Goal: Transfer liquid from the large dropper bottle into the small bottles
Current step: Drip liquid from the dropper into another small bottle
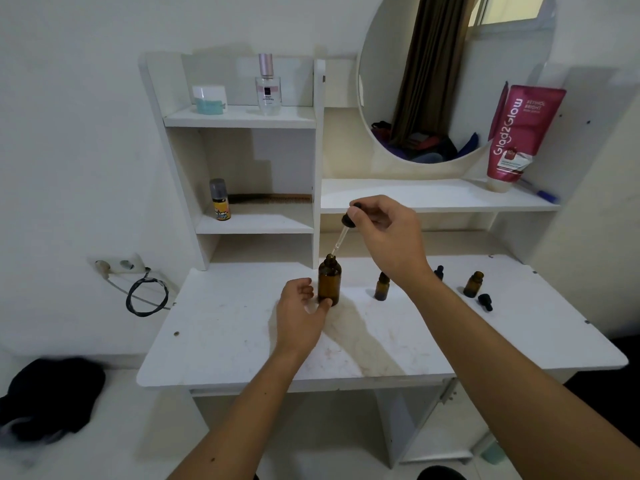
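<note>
The large amber bottle (329,279) stands uncapped on the white table (433,341). My left hand (300,311) steadies it at the base, thumb and fingers around its lower part. My right hand (388,233) pinches the black bulb of the dropper (343,230), whose glass tube slants down with its tip at the bottle's mouth. One small amber bottle (382,286) stands open just right of the large one. A second small bottle (473,284) stands further right, also open. Two small black dropper caps (485,301) (438,272) lie near them.
Behind the table rises a white shelf unit (242,119) with a perfume bottle (267,85), a jar (209,98) and a small yellow bottle (219,199). A round mirror (450,77) and a pink tube (519,133) stand at the right. A black cable (147,296) hangs left.
</note>
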